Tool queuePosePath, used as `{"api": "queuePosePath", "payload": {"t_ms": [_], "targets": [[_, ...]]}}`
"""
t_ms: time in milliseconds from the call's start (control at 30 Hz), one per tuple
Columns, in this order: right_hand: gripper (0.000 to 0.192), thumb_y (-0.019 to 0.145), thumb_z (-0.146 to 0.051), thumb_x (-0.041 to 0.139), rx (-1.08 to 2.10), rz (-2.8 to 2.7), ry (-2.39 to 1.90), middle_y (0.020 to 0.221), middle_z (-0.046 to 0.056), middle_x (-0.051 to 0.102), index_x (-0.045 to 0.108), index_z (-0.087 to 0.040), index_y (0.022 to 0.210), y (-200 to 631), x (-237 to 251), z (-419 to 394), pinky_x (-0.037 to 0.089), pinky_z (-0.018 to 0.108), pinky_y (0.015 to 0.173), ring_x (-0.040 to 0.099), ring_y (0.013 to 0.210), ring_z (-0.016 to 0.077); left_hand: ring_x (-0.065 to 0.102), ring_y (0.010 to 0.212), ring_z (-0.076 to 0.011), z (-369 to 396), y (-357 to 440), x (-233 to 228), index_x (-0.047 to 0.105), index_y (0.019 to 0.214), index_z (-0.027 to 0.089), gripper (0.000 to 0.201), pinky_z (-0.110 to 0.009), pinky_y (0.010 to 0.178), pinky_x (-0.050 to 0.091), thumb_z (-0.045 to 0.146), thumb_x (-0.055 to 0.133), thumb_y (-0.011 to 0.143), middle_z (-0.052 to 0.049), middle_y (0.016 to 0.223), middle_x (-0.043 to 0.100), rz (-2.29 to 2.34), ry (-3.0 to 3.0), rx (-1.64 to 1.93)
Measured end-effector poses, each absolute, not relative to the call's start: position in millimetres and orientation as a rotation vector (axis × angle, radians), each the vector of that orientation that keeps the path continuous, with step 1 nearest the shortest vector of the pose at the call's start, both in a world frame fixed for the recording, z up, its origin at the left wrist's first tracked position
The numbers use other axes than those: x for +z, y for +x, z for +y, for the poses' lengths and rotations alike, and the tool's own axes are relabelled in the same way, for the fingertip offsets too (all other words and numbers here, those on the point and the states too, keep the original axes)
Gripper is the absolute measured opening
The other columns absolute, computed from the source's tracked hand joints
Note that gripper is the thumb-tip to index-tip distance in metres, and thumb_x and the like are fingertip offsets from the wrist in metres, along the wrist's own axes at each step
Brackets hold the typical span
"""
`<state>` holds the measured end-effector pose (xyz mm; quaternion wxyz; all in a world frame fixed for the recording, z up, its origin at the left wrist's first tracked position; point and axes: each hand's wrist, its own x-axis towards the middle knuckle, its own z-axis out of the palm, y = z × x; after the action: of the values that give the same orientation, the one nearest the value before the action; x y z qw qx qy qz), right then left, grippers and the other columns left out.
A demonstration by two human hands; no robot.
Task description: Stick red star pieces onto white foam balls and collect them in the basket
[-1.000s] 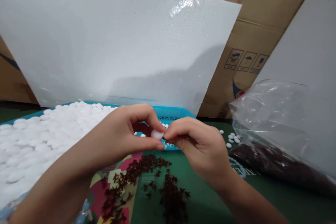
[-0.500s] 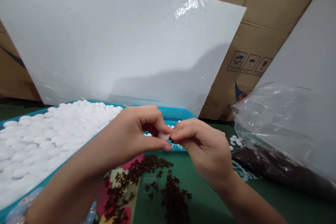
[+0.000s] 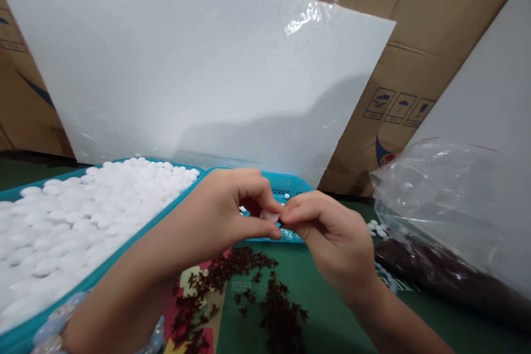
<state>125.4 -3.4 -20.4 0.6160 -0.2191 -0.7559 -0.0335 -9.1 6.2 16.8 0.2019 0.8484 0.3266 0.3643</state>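
Note:
My left hand point(image 3: 232, 202) pinches a small white rounded piece point(image 3: 270, 217) between thumb and forefinger, above the near edge of a blue basket point(image 3: 286, 181). Fingertips of my right hand point(image 3: 332, 232) are closed together against the right end of that piece. A little dark bit shows by those fingertips; most of what they hold is hidden. Below the hands, small dark brown star-shaped pieces point(image 3: 279, 307) lie in loose heaps. Left of my left forearm, a large blue tray point(image 3: 136, 238) is filled with many white oval pieces point(image 3: 78, 221).
A clear plastic bag point(image 3: 443, 188) with dark brown contents point(image 3: 448, 271) lies at the right. Several white pieces point(image 3: 377, 228) are beside it on the green surface point(image 3: 243, 332). Behind stand a white board point(image 3: 207, 61) and cardboard boxes point(image 3: 440, 27).
The whole view has shifted slightly, so things appear a little further right and lower. Both hands keep the same pinch on the white piece, with only slight finger movement.

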Motion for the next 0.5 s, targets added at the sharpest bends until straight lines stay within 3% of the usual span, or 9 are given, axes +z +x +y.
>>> {"api": "queuePosePath", "payload": {"t_ms": [500], "targets": [[0.017, 0.059, -0.001, 0.050, -0.048, -1.693, -0.588, 0.046, -0.002, 0.054, 0.051, -0.015, 0.050, 124.4, -17.4, -11.3, 0.042, 0.012, 0.040, 0.051, 0.044, 0.0058, 0.043, 0.045, -0.0044, 2.4, -6.6, 18.6, 0.046, 0.042, 0.014, 0.015, -0.012, 0.041, 0.032, 0.014, 0.059, 0.047, 0.007, 0.046, 0.048, 0.891, 2.296, 0.991]]}}
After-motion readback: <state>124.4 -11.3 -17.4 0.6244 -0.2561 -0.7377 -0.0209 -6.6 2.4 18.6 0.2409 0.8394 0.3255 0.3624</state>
